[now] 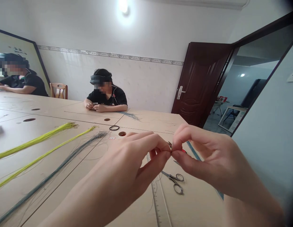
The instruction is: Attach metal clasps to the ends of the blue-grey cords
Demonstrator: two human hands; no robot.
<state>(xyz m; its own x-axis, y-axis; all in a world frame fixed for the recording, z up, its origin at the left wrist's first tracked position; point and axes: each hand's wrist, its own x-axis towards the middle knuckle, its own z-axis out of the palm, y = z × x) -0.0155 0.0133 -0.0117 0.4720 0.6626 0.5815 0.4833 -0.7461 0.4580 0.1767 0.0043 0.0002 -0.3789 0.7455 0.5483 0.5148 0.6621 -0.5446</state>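
My left hand [141, 157] and my right hand [205, 154] meet above the table, thumb and forefinger of each pinched together, fingertips touching or nearly so. Whatever sits between them is too small to make out. Below the hands lies a pair of small metal scissors [176, 182]. A clear ruler [155, 201] runs toward me under my left hand, and a thin dark thread [156, 186] curls over it. Behind my right fingers shows a bit of a red-handled tool [184, 151], mostly hidden. Part of a blue strand bundle [193, 150] passes behind my right hand.
Yellow strand bundles [42, 141] and a grey-blue bundle [66, 162] stretch across the table [73, 195] at left. A black ring [114, 128] lies by a table hole [122, 134]. Across the table sits a person [108, 94]; another person [20, 77] appears at far left.
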